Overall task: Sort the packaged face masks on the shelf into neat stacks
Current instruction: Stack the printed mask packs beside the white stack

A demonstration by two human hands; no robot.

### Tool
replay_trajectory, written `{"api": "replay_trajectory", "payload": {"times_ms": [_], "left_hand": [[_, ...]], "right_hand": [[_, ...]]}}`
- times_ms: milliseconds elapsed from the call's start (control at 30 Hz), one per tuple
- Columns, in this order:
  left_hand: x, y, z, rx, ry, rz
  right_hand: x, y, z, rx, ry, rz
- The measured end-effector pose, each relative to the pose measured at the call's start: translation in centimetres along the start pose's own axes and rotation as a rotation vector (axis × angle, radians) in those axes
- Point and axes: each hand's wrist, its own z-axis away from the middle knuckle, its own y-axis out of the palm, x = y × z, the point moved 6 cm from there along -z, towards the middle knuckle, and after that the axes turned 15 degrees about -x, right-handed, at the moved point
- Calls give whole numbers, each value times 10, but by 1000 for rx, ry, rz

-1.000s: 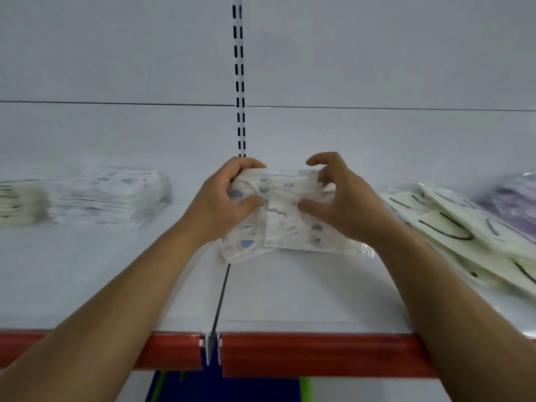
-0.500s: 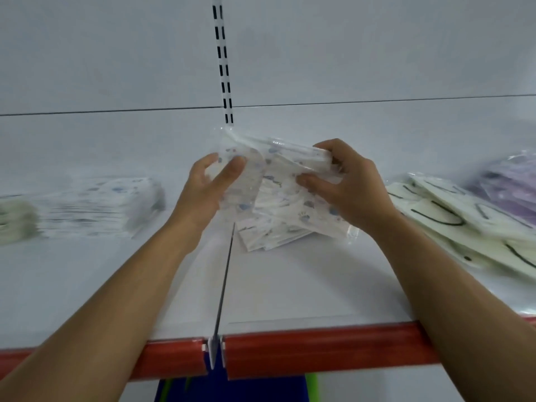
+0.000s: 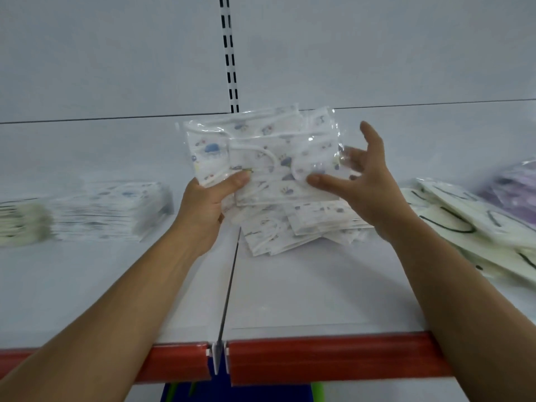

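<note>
Mask packets [image 3: 261,152]: clear-wrapped, white with blue prints; several, count cannot be told.
Left hand [image 3: 203,204]: packets are gripped.
Right hand [image 3: 365,181]: held spread open.

Ahead of me, filling the upper half of the frame, stands a pale grey back panel [image 3: 116,53]. A white upright with two columns of dark slots [image 3: 229,53] runs down it at upper centre. A thin dark horizontal seam [image 3: 87,119] crosses the panel. At the bottom, a glossy red strip [image 3: 319,361] fronts the shelf [image 3: 290,300], broken at centre by a white clip [image 3: 217,358]. Below the strip I see something blue [image 3: 261,397] and a bit of green [image 3: 317,391].
</note>
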Motion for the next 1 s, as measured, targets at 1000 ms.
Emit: {"api": "replay_trajectory", "payload": {"times_ms": [1000], "left_hand": [[12,9,2,179,64,-290]], "right_hand": [[-1,7,2,51,43,-214]]}}
